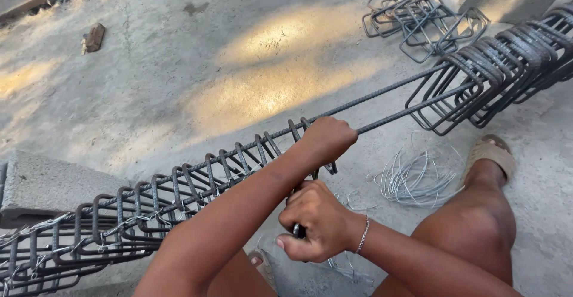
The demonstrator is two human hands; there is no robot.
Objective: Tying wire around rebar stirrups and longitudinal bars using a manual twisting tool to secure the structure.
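The head camera looks down at a rebar cage (179, 195) that runs from the lower left toward the upper right above a concrete floor (179, 82). Its left end rests on a grey concrete block (42, 183). The cage is made of long ribbed steel bars (388, 103) threaded through many square steel ties.

The left hand (322, 141) is closed in a fist around one of the upper long bars, about midway along the cage, at the last of the spaced ties. The right hand (313, 222) sits just below it and nearer the camera, with a thin bracelet on its wrist. Its fingers are curled tight around a small dark tool (296, 230), of which only a short part shows, pressed close against the cage.

To the right, a dense bunch of ties (495, 70) hangs together on the long bars. A loose pile of ties (418, 19) lies on the floor beyond them. A coil of thin binding wire (412, 175) lies on the floor just beside the person's sandalled foot (489, 157). A bare knee fills the lower right. A small brick fragment (94, 37) lies far off at the upper left.
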